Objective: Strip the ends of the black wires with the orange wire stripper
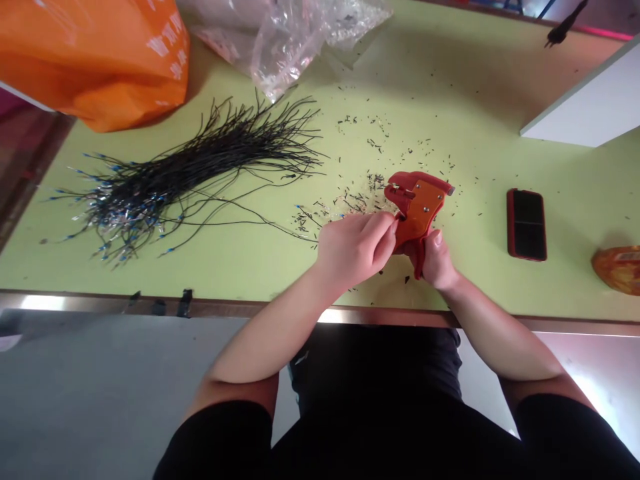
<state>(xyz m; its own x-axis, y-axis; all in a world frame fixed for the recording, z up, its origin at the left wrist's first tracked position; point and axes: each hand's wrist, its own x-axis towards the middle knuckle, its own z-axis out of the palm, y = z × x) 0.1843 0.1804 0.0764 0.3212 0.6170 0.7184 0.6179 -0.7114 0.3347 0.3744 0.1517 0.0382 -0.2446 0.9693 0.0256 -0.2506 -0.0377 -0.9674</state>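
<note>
My right hand [438, 260] is closed round the handles of a red and orange wire stripper [420, 207], held above the table with its jaws toward the upper left. Close against the tool's lower jaw, my left hand [355, 247] is pinched on a thin black wire [287, 230], which trails left from the fist. The wire's end at the stripper is hidden by my fingers. To the left lies a thick bundle of black wires [190, 163], many with blue pieces at their left ends.
Tiny black offcuts [373, 183] litter the green table [480, 267]. A phone [527, 225] and an amber container [620, 268] lie right. An orange bag [100, 60] and clear plastic bags [290, 40] stand at the back; a white panel [590, 100] rises at right.
</note>
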